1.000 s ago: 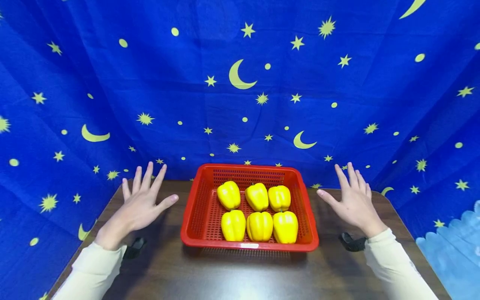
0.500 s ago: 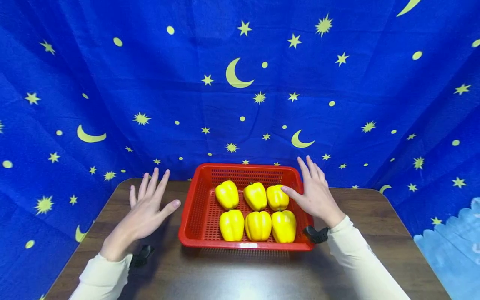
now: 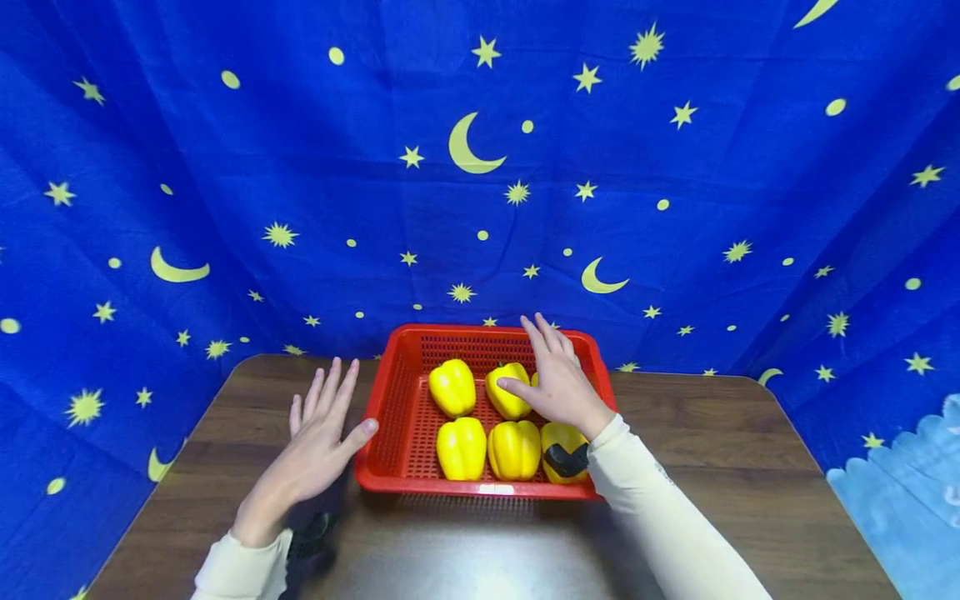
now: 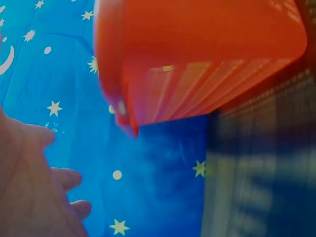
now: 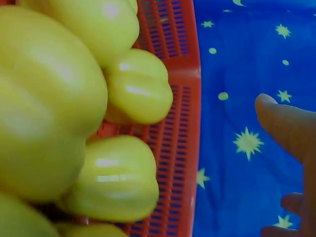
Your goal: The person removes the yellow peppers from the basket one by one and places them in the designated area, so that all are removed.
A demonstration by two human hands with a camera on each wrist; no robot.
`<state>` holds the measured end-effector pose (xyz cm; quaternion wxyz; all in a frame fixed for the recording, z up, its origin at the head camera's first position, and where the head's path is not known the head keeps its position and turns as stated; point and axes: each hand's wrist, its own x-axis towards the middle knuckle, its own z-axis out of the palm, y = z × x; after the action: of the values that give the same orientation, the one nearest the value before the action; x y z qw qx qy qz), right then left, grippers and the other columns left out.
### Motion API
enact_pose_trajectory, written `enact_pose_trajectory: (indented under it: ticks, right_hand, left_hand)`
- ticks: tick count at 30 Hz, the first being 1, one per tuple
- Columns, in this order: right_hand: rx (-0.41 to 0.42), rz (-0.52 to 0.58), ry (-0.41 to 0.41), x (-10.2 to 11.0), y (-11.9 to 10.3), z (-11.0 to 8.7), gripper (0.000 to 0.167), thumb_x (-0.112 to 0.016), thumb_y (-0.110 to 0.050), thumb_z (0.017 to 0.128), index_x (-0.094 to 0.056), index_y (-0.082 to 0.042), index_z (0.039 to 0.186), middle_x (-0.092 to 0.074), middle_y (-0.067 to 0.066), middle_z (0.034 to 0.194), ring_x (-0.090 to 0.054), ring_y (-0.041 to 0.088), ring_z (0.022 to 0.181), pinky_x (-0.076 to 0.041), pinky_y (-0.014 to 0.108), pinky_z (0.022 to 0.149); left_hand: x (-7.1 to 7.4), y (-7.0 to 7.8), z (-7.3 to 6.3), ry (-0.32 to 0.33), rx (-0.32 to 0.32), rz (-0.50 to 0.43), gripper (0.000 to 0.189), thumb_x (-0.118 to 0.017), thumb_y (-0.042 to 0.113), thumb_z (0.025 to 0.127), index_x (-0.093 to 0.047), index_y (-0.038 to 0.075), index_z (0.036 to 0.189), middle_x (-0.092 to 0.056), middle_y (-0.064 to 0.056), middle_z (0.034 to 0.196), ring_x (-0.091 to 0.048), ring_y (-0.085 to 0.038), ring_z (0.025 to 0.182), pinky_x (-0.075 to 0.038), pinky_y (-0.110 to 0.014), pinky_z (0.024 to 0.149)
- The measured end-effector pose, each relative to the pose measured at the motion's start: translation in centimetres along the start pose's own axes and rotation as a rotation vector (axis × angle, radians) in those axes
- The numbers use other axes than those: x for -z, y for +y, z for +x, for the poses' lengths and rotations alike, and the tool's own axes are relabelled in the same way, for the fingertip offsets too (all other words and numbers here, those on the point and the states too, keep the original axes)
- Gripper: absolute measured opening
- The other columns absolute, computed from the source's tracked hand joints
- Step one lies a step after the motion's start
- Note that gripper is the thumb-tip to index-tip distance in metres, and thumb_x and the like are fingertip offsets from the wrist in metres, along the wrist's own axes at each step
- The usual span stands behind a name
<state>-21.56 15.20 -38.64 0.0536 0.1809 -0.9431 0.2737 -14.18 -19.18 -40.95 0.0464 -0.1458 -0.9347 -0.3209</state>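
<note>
A red plastic basket [image 3: 386, 417] stands on the table with several yellow bell peppers in two rows. My right hand [image 3: 558, 387] hovers over the basket's right side, fingers spread and holding nothing. It mostly hides the back right bell pepper [image 3: 535, 379], and its thumb overlaps the back middle bell pepper [image 3: 504, 400]. In the right wrist view a front bell pepper [image 5: 44, 98] looms close, while the thumb [image 5: 286, 126] is apart from the peppers. Beside the basket's left wall is my left hand [image 3: 318, 446], fingers extended, with nothing held. Whether its thumb touches the rim I cannot tell.
The brown wooden table [image 3: 720, 467] extends to both sides and in front of the basket. A blue cloth [image 3: 337, 150] with yellow moons and stars hangs behind and at the sides. Light blue fabric [image 3: 915, 483] shows at the right edge.
My right hand has moved left from beside the basket to above its right-hand peppers. The left hand has come rightward, closer to the basket. Basket and peppers stay in place.
</note>
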Motion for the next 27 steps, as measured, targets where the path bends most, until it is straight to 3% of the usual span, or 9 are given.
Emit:
enact_pose_trajectory:
  ticks: [7,11,16,20,27]
  right_hand:
    - [-0.059,0.148,-0.080,-1.5,-0.6,1.4,0.091,-0.070,-0.046,0.092,-0.022,-0.011,0.161,-0.022,0.017,0.164,-0.020,0.042,0.149,-0.022,0.060,0.118]
    - [-0.091,0.200,-0.104,-2.4,-1.3,2.2,0.088,-0.070,-0.044,0.092,-0.025,-0.011,0.160,-0.029,0.014,0.162,-0.030,0.036,0.147,-0.027,0.054,0.118]
    - [-0.072,0.250,-0.157,-3.8,-2.1,3.0,0.083,-0.071,-0.038,0.093,-0.029,-0.010,0.158,-0.036,0.014,0.159,-0.040,0.035,0.142,-0.032,0.050,0.116]
    - [-0.048,0.231,-0.194,-4.7,-2.5,3.4,0.080,-0.072,-0.034,0.092,-0.032,-0.007,0.156,-0.039,0.016,0.157,-0.040,0.034,0.141,-0.032,0.048,0.116]
    - [-0.019,0.086,-0.266,-5.7,-3.1,4.2,0.078,-0.073,-0.030,0.093,-0.033,-0.006,0.156,-0.040,0.017,0.155,-0.038,0.034,0.143,-0.034,0.047,0.116]
  left_hand:
    - [-1.9,0.0,-0.4,0.026,-0.029,-0.060,0.083,-0.055,0.044,0.100,-0.012,0.011,0.163,-0.004,-0.023,0.166,0.003,-0.047,0.150,0.006,-0.073,0.111]
    - [-2.7,-0.1,-0.7,0.016,-0.024,-0.073,0.084,-0.054,0.045,0.100,-0.009,0.012,0.163,-0.004,-0.023,0.166,0.002,-0.046,0.151,0.004,-0.072,0.113]
    - [-3.2,-0.1,-0.9,0.003,-0.011,-0.094,0.085,-0.054,0.045,0.100,-0.005,0.014,0.163,-0.003,-0.021,0.167,0.000,-0.046,0.151,-0.001,-0.072,0.113]
    - [-3.6,0.0,-1.0,0.000,-0.018,-0.096,0.086,-0.056,0.044,0.100,-0.007,0.012,0.163,-0.005,-0.019,0.167,-0.002,-0.045,0.151,-0.006,-0.072,0.114]
    - [-4.3,0.1,-1.2,-0.013,-0.007,-0.066,0.092,-0.061,0.047,0.096,-0.007,0.014,0.163,-0.007,-0.016,0.168,-0.006,-0.045,0.151,-0.006,-0.071,0.114]
